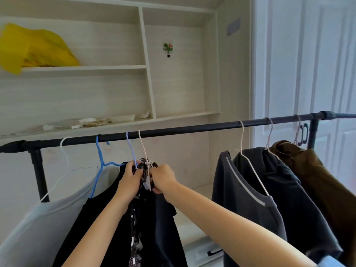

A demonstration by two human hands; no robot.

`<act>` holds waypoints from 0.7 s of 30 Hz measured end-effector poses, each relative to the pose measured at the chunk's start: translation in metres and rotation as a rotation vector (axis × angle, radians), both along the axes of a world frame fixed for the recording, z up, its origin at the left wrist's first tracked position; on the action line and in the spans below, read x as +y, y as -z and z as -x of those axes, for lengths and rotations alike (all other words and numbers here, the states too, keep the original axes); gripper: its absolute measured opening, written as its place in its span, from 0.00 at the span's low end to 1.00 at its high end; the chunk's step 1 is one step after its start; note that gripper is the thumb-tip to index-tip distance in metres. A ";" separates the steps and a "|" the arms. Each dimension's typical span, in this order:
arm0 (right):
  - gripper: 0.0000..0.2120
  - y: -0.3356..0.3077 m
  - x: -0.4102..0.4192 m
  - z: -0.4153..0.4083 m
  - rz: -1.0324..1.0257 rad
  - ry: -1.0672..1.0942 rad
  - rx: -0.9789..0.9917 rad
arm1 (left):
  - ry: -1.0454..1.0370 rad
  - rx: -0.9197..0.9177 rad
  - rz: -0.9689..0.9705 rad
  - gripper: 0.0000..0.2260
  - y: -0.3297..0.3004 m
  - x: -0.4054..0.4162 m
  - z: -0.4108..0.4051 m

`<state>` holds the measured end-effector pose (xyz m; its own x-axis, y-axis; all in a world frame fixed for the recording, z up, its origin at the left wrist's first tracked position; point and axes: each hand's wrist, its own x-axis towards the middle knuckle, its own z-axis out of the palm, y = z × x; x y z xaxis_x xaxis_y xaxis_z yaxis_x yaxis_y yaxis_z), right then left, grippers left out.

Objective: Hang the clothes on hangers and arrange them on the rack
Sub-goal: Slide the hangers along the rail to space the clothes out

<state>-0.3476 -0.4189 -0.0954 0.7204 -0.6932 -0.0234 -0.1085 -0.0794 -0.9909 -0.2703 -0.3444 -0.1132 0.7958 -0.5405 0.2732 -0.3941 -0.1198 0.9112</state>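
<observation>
A black rail (192, 129) crosses the view with several hangers on it. My left hand (132, 177) and my right hand (163, 178) meet just below the rail, both pinching the neck of a dark floral garment (137, 228) on a pale pink hanger (144, 151). A light blue hanger hook (129, 145) sits right beside it. To the left hang a black garment (92, 224) on a blue hanger (99, 160) and a white garment (36, 228) on a white hanger (64, 151). Right of my hands hang a grey top (244, 205), a dark grey garment (285, 189) and a brown one (317, 180).
White shelves (86, 67) stand behind the rail, with a yellow bag (32, 49) on the upper left shelf and small white items (90, 122) lower down. A white panelled door (308, 64) is at the right. The rail's black post (39, 170) is at the left.
</observation>
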 end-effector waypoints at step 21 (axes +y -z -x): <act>0.16 0.017 -0.100 0.073 0.072 0.342 -0.100 | -0.019 -0.046 -0.095 0.13 -0.003 -0.012 0.002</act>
<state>-0.4202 -0.5186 -0.1124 0.4428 -0.8917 0.0933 -0.0434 -0.1253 -0.9912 -0.2721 -0.3563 -0.1102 0.7938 -0.5506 0.2581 -0.4324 -0.2126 0.8762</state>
